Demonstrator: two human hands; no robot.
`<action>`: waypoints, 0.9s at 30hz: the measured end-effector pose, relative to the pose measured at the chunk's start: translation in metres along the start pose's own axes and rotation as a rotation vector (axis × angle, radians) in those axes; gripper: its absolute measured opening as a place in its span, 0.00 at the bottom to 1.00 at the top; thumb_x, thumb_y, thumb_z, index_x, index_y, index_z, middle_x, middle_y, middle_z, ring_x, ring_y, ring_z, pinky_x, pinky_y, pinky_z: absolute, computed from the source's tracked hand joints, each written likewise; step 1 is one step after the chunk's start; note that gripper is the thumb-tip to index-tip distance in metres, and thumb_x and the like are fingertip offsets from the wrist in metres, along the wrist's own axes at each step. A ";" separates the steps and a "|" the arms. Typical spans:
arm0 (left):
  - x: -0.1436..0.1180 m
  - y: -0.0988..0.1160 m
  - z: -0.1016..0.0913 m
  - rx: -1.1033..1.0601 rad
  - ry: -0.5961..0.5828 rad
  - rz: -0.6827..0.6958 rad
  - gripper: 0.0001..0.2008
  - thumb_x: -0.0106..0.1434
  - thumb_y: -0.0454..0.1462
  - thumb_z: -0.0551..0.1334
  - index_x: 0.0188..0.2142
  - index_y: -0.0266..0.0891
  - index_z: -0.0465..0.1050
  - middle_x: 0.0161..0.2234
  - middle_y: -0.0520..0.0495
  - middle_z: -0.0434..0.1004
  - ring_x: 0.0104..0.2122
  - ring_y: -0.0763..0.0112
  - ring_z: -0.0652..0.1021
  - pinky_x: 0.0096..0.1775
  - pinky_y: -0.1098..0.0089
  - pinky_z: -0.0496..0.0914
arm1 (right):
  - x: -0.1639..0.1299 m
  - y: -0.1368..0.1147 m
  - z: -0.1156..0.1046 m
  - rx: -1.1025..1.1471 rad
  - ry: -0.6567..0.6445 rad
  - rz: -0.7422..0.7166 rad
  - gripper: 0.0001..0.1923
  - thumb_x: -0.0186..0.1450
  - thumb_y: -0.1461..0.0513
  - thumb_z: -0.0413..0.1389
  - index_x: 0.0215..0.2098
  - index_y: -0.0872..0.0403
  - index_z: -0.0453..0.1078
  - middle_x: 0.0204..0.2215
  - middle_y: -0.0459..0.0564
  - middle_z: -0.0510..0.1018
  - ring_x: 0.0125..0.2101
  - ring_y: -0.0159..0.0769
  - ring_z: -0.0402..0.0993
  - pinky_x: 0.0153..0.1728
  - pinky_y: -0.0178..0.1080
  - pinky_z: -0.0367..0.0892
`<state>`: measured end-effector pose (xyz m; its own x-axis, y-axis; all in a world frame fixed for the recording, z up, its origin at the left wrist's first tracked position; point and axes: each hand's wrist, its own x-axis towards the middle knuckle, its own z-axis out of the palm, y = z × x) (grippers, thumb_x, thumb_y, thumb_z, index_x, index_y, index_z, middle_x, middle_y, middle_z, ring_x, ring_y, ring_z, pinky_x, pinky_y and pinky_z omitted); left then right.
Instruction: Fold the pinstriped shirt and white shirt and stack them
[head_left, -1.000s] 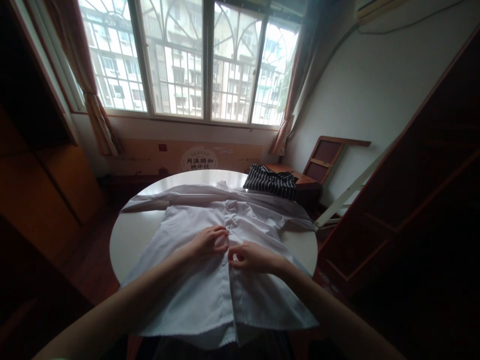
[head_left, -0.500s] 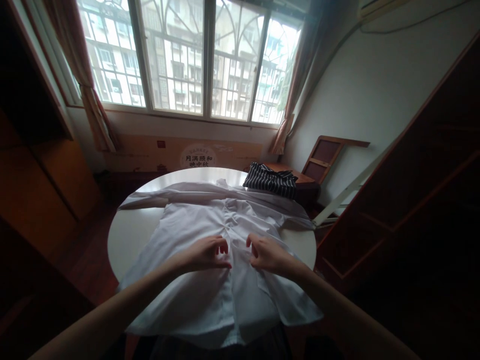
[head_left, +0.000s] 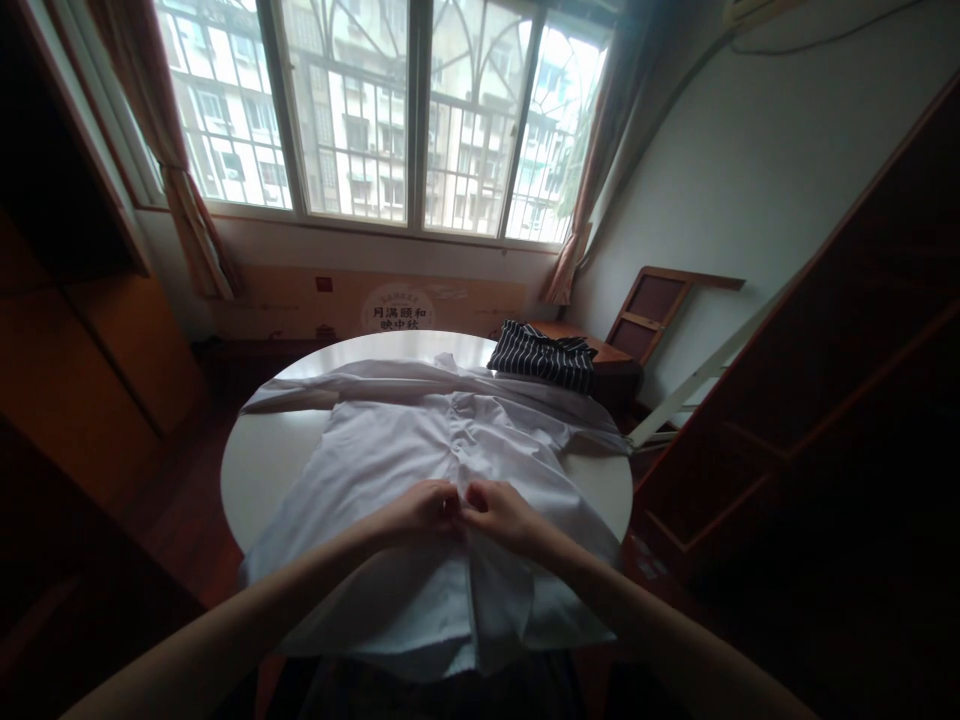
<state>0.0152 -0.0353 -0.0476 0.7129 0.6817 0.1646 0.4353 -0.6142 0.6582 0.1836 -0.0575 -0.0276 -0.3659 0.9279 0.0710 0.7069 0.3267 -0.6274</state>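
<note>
A white button-up shirt [head_left: 390,460] lies front-up on a round white table [head_left: 259,470], collar toward the window and sleeves spread to both sides. My left hand [head_left: 421,508] and my right hand [head_left: 496,512] meet at the shirt's front placket, roughly halfway down. Each hand pinches one edge of the opening, fingertips almost touching. Below my hands the two front panels hang apart over the table's near edge.
A folded dark striped garment [head_left: 541,362] sits at the table's far right. Behind it stand a low wooden stand [head_left: 600,355] and a leaning wooden frame [head_left: 652,310]. Dark wooden furniture flanks both sides, with a barred window ahead.
My hands had drawn apart on the shirt front half a second ago; now they have come together again at the placket, a little lower than a second ago.
</note>
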 end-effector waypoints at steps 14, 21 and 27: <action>-0.009 -0.001 0.010 -0.124 0.128 -0.090 0.05 0.51 0.35 0.60 0.25 0.34 0.67 0.21 0.55 0.65 0.22 0.78 0.63 0.25 0.76 0.58 | -0.012 0.014 0.022 0.303 0.177 0.057 0.03 0.49 0.66 0.56 0.21 0.57 0.65 0.20 0.44 0.69 0.23 0.29 0.63 0.25 0.31 0.58; -0.010 -0.003 0.013 -0.135 0.209 -0.120 0.06 0.49 0.35 0.61 0.24 0.34 0.65 0.20 0.55 0.65 0.22 0.78 0.64 0.24 0.76 0.58 | -0.014 0.015 0.022 0.386 0.141 0.056 0.05 0.52 0.63 0.56 0.25 0.58 0.71 0.23 0.47 0.75 0.25 0.31 0.68 0.27 0.32 0.61; -0.010 -0.006 0.019 -0.114 0.254 -0.119 0.04 0.50 0.34 0.59 0.23 0.35 0.65 0.20 0.54 0.68 0.22 0.77 0.66 0.25 0.75 0.60 | -0.016 0.011 0.019 0.416 0.100 0.099 0.09 0.54 0.61 0.54 0.23 0.58 0.73 0.18 0.47 0.73 0.20 0.29 0.65 0.21 0.31 0.59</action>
<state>0.0155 -0.0463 -0.0667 0.4938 0.8327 0.2504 0.4331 -0.4853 0.7596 0.1852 -0.0725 -0.0504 -0.2336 0.9707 0.0571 0.4236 0.1545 -0.8926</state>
